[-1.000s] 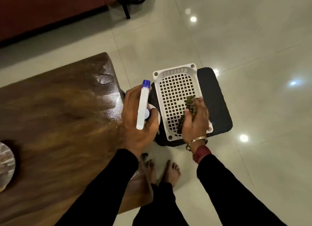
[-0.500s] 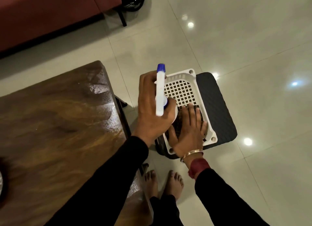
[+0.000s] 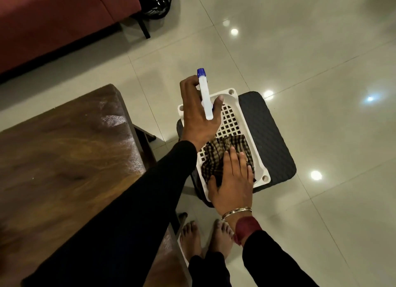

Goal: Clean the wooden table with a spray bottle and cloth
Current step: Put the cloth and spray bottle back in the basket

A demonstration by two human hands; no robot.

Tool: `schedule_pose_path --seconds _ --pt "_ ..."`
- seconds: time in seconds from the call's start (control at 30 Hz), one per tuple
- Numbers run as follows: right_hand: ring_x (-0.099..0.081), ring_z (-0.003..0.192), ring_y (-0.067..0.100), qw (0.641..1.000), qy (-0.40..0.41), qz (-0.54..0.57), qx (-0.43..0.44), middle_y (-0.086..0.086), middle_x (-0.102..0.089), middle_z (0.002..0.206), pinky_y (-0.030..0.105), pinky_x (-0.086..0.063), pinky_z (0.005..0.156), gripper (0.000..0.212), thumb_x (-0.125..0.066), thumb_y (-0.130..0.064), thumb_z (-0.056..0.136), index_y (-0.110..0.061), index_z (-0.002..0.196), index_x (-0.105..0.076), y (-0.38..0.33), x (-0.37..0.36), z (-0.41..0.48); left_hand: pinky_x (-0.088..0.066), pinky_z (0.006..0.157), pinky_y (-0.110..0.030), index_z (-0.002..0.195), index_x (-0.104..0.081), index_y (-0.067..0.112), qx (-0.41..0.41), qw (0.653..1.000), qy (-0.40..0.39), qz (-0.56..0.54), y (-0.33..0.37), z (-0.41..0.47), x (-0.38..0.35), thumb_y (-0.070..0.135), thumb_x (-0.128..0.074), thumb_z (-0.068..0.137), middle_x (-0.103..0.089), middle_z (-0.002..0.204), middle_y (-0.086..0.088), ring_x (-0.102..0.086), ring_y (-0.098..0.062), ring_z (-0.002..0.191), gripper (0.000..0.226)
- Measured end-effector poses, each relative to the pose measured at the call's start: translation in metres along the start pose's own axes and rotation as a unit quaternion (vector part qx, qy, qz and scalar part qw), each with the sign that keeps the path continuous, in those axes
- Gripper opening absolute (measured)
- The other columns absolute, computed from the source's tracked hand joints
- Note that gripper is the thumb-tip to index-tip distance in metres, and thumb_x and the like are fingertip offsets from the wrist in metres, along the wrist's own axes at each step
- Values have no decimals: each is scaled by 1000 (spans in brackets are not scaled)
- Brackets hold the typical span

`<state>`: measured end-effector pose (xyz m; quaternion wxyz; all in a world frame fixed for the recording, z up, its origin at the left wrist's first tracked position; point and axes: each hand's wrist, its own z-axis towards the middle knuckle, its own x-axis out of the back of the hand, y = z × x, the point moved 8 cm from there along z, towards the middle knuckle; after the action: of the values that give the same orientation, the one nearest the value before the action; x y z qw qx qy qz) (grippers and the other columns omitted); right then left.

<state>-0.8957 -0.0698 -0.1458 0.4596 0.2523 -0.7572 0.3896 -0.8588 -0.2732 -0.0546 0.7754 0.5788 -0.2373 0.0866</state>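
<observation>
cloth in wht tray

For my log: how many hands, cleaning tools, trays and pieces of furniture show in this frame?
Hands: 2 (left hand, right hand)
Cleaning tools: 2 (spray bottle, cloth)
Trays: 1 (white tray)
Furniture: 3 (wooden table, black stool, red sofa)
Total: 8

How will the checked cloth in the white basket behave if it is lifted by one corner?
Probably floppy: the checked cloth lies crumpled in folds in the white basket, so it should hang and drape. Likely light, since it looks thin. Under the flat right hand it may bunch rather than slide whole.
</observation>
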Motion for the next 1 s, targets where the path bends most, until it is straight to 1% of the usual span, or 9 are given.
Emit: schedule_pose_path --seconds 0.1,0.23,0.37,0.47,0.57,0.73,0.87,0.93,1.0 --pt "-16 160 27 1000 -1 1 2 1 -21 173 51 -14 128 81 -48 -46 88 -17 162 -31 0 -2 2 -42 81 -8 129 -48 -1 20 999 4 -28 -7 4 -4 23 -79 90 -46 123 -10 -59 -28 94 56" --pt "-13 160 25 1000 -13 -2 -4 0 -19 173 49 -11 128 82 -45 -47 88 -18 163 -29 2 -4 -2 -48 81 -11 140 -41 8 57 995 -26 -77 -16 -6 -8 24 -85 84 -48 131 -11 -60 -27 92 73" --pt "-12 161 24 1000 -13 4 -6 0 -19 173 48 -10 128 82 -45 -47 88 -18 163 -29 -3 1 2 -48 87 -9 152 -34 13 64 992 -49 -98 -18 -10 -7 9 -86 81 -42 152 -2 -61 -21 111 88" --pt "-13 161 24 1000 -14 6 -7 0 -20 173 49 -11 128 83 -46 -47 88 -18 163 -29 -3 1 4 -48 92 -9 155 -31 13 74 990 -62 -105 -19 -10 -7 3 -84 81 -38 157 -1 -59 -17 118 91" --pt "-14 160 24 1000 -12 1 -8 -1 -20 173 50 -13 129 83 -47 -47 88 -18 163 -29 -2 0 2 -48 100 -12 156 -29 11 70 989 -73 -104 -21 -12 -8 1 -81 83 -39 157 -3 -55 -29 127 91" --pt "-17 160 25 1000 -2 -1 -4 1 -23 172 52 -16 128 82 -47 -46 87 -17 162 -31 -4 0 2 -44 93 -5 157 -27 10 70 988 -99 -98 -24 -13 -10 -3 -76 84 -41 155 -1 -58 -17 108 89" --pt "-17 160 25 1000 4 -3 -4 1 -23 172 52 -16 128 82 -48 -46 87 -16 162 -32 -3 0 1 -44 99 -8 158 -26 11 64 987 -109 -99 -25 -14 -11 -3 -77 84 -35 162 -1 -55 -22 129 91" --pt "-17 160 26 1000 6 3 -3 2 -23 172 53 -16 128 82 -49 -45 86 -15 161 -32 -3 -1 1 -41 105 -10 160 -25 12 63 988 -102 -93 -28 -18 -7 3 -82 82 -31 163 4 -48 -18 139 98" --pt "-17 160 25 1000 9 8 -2 1 -24 172 53 -14 129 83 -51 -44 85 -15 161 -33 -3 0 1 -36 116 -20 161 -21 14 76 990 -98 -63 -34 -25 1 17 -89 78 -28 164 8 -38 -11 147 108"
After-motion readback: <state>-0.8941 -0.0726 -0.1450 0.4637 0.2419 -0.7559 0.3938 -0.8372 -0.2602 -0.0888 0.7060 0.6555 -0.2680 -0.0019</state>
